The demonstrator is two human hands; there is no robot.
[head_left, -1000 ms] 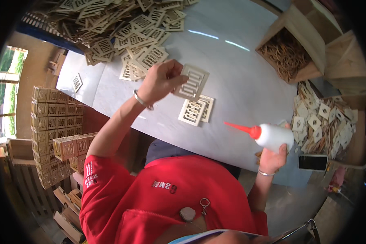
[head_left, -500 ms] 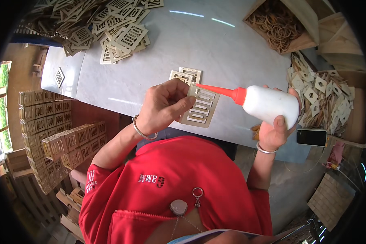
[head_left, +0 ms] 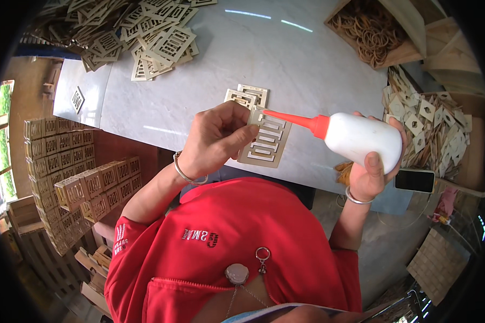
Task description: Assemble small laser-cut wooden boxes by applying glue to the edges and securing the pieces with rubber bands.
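Note:
My left hand (head_left: 221, 133) pinches a thin wooden panel (head_left: 284, 146) with slotted cut-outs by its left side, tilted above the table's front edge. A white squeeze bottle (head_left: 364, 141) with a long red nozzle (head_left: 293, 121) lies on its side in my right hand (head_left: 369, 180), fingers wrapped round its body. The nozzle's tip is at the panel's top edge; whether it touches I cannot tell. Just beyond my left fingers, two similar cut-out panels (head_left: 258, 94) overlap on the table, partly hidden by that hand.
On the grey table (head_left: 188, 102) lie a heap of cut-out panels (head_left: 167, 46) and a single panel (head_left: 78, 99). At right are a wooden box of rings (head_left: 366, 32), a pile of small wooden plates (head_left: 428, 118) and a phone (head_left: 414, 181). Stacked wooden boxes (head_left: 64, 161) stand at left.
The bottle and my right hand have shifted slightly right, its nozzle tip moving a little rightward along the panel's top edge. My left hand keeps its hold almost unmoved.

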